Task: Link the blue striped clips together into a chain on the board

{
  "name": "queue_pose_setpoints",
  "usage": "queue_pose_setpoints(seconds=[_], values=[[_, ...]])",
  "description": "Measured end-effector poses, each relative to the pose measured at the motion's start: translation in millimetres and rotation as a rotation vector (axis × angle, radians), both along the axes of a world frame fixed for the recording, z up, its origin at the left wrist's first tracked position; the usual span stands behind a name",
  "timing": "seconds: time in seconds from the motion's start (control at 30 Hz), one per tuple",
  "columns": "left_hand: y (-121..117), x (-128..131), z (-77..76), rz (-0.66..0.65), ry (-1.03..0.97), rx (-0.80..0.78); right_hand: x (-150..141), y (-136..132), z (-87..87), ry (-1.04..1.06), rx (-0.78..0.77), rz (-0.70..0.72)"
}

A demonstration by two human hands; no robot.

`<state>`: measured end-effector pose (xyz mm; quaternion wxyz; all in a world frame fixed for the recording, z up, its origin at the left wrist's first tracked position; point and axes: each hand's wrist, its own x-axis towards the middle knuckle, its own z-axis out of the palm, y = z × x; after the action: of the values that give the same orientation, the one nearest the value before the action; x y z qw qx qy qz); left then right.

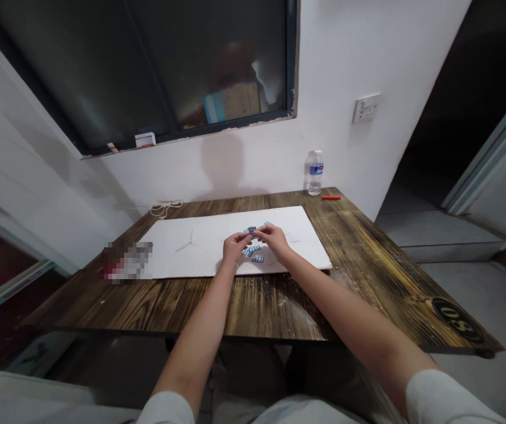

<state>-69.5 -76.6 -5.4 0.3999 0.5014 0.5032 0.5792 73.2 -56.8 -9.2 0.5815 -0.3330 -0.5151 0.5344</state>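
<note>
Both my hands are over a white board (209, 259) on the wooden table. My left hand (234, 247) and my right hand (275, 240) almost meet, fingertips pinched around a small dark grey-blue piece (252, 230). Its exact kind is too small to make out, and the fingers cover part of it. Just below the fingers lie several small blue-and-white striped pieces (258, 259), flat on the board. Another striped piece (268, 223) shows behind my right hand. Thin three-armed pencil lines (190, 242) are drawn on the board's left half.
A water bottle (315, 173) stands at the table's back right, with a red pen-like stick (331, 198) beside it. A coiled white cable (166, 206) lies at the back left. A blurred-out item (127, 262) overlaps the board's left end. The wall rises directly behind the table.
</note>
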Motion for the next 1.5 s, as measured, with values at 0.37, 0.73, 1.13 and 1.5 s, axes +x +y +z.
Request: queue_pose_setpoints(seconds=[0.37,0.73,1.13,1.5], values=[[6.9,-6.1,-3.1,0.137,-0.073,-0.034,53.5,21.1,16.7,-0.868,0.150,-0.224],[8.2,-6.5,-5.1,0.143,-0.079,-0.068,99.6,17.3,34.5,-1.735,0.079,-0.029],[7.2,-6.1,-4.1,0.154,-0.079,-0.075,94.2,25.2,23.0,-1.842,0.076,0.027],[7.0,-5.9,-3.0,0.148,-0.079,-0.071,94.4,25.9,24.9,-1.773,0.057,-0.002]])
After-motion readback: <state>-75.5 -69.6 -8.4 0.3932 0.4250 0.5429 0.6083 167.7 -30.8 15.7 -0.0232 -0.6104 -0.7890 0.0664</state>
